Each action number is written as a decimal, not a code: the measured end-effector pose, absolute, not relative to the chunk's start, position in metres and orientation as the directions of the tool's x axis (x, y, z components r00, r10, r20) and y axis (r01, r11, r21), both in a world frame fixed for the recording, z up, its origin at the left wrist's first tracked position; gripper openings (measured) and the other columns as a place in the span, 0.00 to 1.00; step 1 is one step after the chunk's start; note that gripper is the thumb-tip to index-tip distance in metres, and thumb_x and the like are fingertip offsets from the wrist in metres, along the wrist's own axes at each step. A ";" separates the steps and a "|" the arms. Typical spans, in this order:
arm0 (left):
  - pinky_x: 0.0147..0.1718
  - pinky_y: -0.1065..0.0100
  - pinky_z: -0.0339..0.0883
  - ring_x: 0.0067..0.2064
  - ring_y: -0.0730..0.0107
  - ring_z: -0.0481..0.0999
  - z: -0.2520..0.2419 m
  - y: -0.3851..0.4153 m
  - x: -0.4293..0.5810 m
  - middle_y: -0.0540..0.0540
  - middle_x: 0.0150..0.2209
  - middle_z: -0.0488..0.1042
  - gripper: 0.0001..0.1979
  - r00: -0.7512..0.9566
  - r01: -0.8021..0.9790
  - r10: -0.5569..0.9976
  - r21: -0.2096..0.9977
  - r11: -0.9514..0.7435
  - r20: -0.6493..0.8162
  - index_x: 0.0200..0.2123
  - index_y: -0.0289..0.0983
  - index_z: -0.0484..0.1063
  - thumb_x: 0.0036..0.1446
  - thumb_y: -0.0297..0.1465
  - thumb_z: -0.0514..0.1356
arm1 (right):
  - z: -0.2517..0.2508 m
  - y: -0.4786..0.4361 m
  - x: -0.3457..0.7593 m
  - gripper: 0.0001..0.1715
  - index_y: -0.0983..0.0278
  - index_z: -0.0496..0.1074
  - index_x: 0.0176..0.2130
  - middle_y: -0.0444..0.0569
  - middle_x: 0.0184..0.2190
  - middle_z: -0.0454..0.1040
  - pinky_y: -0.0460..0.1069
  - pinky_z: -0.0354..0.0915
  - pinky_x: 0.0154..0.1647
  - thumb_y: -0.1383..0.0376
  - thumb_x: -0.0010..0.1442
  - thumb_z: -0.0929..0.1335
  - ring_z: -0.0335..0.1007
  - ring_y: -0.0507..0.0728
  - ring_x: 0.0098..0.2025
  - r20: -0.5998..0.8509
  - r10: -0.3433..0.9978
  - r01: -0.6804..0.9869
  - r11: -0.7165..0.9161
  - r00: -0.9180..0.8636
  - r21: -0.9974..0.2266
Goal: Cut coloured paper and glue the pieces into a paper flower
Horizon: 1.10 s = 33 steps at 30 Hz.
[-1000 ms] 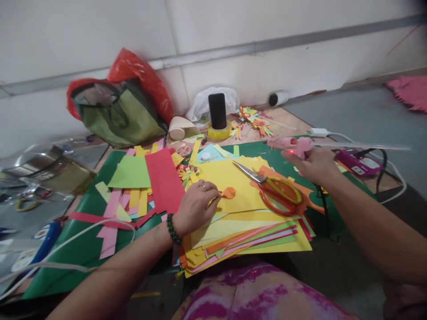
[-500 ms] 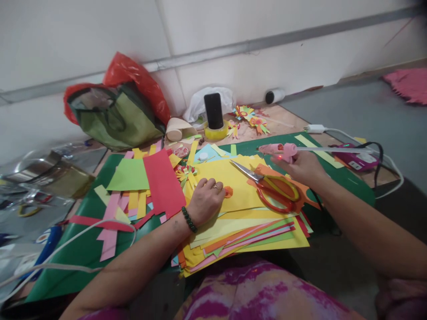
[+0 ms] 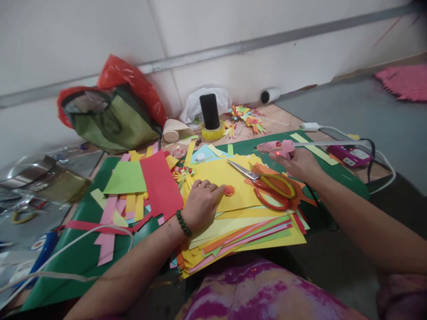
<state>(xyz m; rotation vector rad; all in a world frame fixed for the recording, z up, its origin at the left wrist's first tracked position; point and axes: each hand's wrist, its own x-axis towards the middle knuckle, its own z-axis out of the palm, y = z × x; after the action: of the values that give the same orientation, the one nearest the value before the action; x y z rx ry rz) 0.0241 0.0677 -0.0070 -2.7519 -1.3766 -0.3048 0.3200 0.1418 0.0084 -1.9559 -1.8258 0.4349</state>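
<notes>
- Two hands are at work: the left hand (image 3: 202, 202) at centre, the right hand (image 3: 300, 165) at centre right.
- Left hand: index finger extended, its tip at the left edge of a small orange paper piece (image 3: 229, 190); the other fingers are bent close together. The thumb is hidden, so whether the hand pinches cannot be told.
- Orange paper piece: just below and right of the frame's centre, on a yellow sheet (image 3: 213, 171). It was partly covered half a second ago; more of it now shows, with a redder middle than one second ago.
- Right hand: fingers wrapped around a pink glue gun (image 3: 276, 148), nozzle toward the left, above the green mat (image 3: 80, 258). A clear glue stick (image 3: 336, 142) extends rightward from it, sharper than its blurred outline one second ago.
- Pale-green strip (image 3: 322, 154): right of centre, now visible below the glue stick; one second ago it could not be made out.
- Scissors (image 3: 282, 186): right of centre, blades parted slightly if at all, resting as before.
- Red sheet (image 3: 162, 182): left of centre, unchanged.
</notes>
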 end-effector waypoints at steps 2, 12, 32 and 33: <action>0.40 0.58 0.62 0.40 0.60 0.72 -0.008 0.069 0.022 0.43 0.38 0.78 0.17 0.483 0.840 0.846 0.152 -0.520 0.228 0.50 0.37 0.71 0.59 0.24 0.54 | 0.008 0.149 0.324 0.36 0.64 0.70 0.22 0.46 0.13 0.63 0.48 0.54 0.25 0.39 0.57 0.58 0.62 0.55 0.22 0.060 0.986 0.832 -0.098 0.155 -0.546; 0.39 0.61 0.67 0.39 0.63 0.76 -0.008 0.081 0.017 0.46 0.36 0.79 0.11 0.366 0.852 0.900 0.302 -0.427 0.238 0.43 0.38 0.75 0.59 0.29 0.57 | -0.006 0.173 0.320 0.32 0.64 0.69 0.17 0.51 0.17 0.73 0.48 0.57 0.31 0.47 0.61 0.62 0.71 0.59 0.28 -0.028 0.997 0.923 -0.078 0.073 -0.377; 0.39 0.62 0.68 0.39 0.63 0.77 -0.016 0.083 0.004 0.45 0.37 0.79 0.10 0.334 0.815 0.889 0.379 -0.439 0.313 0.41 0.37 0.76 0.59 0.25 0.56 | 0.030 0.109 0.235 0.16 0.61 0.73 0.37 0.49 0.37 0.79 0.46 0.55 0.30 0.56 0.65 0.61 0.73 0.57 0.37 -0.203 0.906 0.904 0.302 -0.371 -0.303; 0.39 0.62 0.68 0.39 0.63 0.77 -0.017 0.083 0.004 0.45 0.37 0.79 0.10 0.337 0.813 0.889 0.381 -0.441 0.310 0.40 0.37 0.76 0.59 0.25 0.56 | 0.028 0.115 0.226 0.16 0.62 0.74 0.37 0.50 0.38 0.79 0.46 0.55 0.30 0.58 0.64 0.61 0.73 0.57 0.38 -0.232 0.895 0.906 0.313 -0.382 -0.284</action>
<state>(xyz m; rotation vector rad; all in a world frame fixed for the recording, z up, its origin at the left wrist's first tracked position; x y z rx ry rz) 0.0041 0.0830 -0.0170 -2.6937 -1.7302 -0.7983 0.2263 0.1153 0.0278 -1.7633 -2.5707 0.5909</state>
